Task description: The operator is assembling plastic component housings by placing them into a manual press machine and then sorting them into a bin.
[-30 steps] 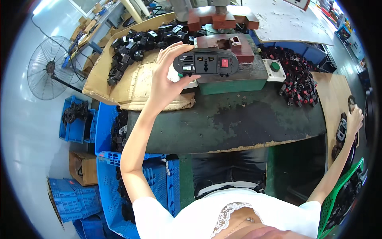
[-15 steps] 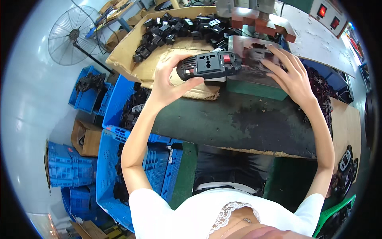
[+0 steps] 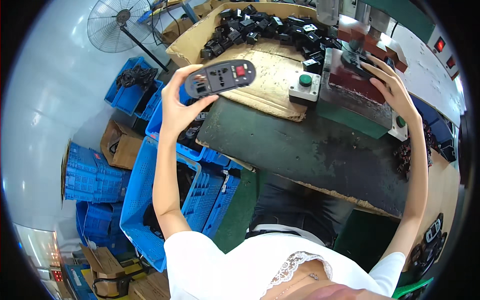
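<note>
An oval black power socket (image 3: 220, 77) with a red switch is in my left hand (image 3: 181, 102), held by its left end between thumb and fingers above the bench's left edge. My right hand (image 3: 395, 90) reaches to the press fixture (image 3: 345, 92), its fingers bent over the right end of a black plastic part (image 3: 356, 62) lying on top. The fingers partly cover that part, and its exact shape is hard to make out. Overhead stands the press head (image 3: 375, 42) with reddish-brown blocks. Beside the fixture is a green push button (image 3: 305, 80) on a grey box.
Behind the bench (image 3: 280, 140), a cardboard tray (image 3: 200, 35) holds many small black blocks (image 3: 252, 37). Blue crates (image 3: 137, 195) stand at the left, below a floor fan (image 3: 123, 17). A second green button (image 3: 401, 121) sits right of the fixture, near a red-lit switch box (image 3: 440, 45).
My left hand has carried the socket leftward, away from the fixture. My right fingers now bend over a black part on the fixture, which showed bare before. The view has shifted.
</note>
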Tool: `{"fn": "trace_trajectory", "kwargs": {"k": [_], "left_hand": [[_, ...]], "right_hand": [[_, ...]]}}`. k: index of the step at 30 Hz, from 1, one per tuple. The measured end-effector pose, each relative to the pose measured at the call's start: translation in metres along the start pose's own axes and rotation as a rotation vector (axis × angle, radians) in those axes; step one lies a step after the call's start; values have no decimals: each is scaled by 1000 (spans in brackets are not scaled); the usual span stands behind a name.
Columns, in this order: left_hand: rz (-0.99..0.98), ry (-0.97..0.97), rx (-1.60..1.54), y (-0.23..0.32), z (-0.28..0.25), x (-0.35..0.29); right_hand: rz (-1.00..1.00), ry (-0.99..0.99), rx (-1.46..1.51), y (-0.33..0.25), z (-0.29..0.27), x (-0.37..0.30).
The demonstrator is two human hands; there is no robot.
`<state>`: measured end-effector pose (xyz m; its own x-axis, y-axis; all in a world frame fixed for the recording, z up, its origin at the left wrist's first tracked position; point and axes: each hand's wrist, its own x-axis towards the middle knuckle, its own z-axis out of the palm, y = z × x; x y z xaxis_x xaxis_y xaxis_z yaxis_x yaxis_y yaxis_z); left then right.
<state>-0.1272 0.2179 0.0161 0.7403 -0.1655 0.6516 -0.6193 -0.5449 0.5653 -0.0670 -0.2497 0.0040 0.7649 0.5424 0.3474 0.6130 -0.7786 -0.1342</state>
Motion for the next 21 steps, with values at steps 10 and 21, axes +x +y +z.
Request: {"fn": "trace_trajectory", "kwargs": {"k": [10, 21], "left_hand": [[-90, 115, 166, -7, -37, -28], [-488, 82, 718, -113, -63, -73]], "right_hand": [[87, 243, 109, 15, -16, -48], [67, 39, 145, -9, -9, 22]]}}
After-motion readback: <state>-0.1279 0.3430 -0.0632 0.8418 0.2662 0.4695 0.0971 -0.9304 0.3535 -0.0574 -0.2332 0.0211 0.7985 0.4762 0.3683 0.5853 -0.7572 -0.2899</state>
